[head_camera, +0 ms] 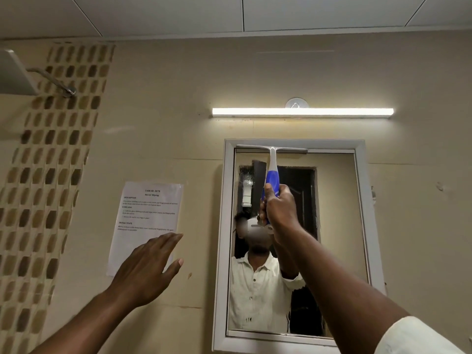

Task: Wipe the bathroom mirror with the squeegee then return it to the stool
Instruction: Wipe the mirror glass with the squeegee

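A white-framed bathroom mirror (339, 226) hangs on the beige wall, reflecting a person in a white shirt. My right hand (279, 210) grips the blue-and-white handle of the squeegee (272, 166). Its white blade lies across the mirror's top edge, on the left part of the glass. My left hand (150, 267) is raised with fingers spread and straight, over the lower corner of a sheet taped to the wall, holding nothing. The stool is out of view.
A printed task sheet (149, 210) is taped left of the mirror. A lit tube light (302, 111) runs above the mirror. A mosaic tile strip (51, 162) and a shower arm (53, 81) are at the left.
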The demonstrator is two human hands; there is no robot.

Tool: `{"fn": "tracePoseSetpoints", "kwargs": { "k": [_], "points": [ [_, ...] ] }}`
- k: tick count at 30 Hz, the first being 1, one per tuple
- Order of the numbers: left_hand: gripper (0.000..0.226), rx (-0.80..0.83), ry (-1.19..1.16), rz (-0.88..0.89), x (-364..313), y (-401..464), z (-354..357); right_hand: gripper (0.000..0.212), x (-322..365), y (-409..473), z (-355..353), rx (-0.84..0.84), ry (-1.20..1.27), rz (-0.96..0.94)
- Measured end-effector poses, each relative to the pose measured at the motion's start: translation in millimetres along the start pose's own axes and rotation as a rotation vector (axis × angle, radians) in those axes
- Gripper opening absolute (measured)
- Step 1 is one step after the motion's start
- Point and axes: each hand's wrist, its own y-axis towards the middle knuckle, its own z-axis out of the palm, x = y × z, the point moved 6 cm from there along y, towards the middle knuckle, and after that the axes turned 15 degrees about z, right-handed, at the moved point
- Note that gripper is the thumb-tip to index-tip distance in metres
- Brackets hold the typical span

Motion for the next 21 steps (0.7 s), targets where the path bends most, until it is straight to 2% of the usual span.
{"fn": "tracePoseSetpoints", "kwargs": {
  "k": [6, 21],
  "points": [
    [0.056, 0.001, 0.001, -0.010, 5, -2, 4, 0.030, -18, 0, 4, -0.021, -0.001, -0.010],
    [0.055, -0.008, -0.007, -0.021, 8, 1, 8, 0.043, -15, 4, -1, -0.059, -0.053, -0.044]
  ]
}}
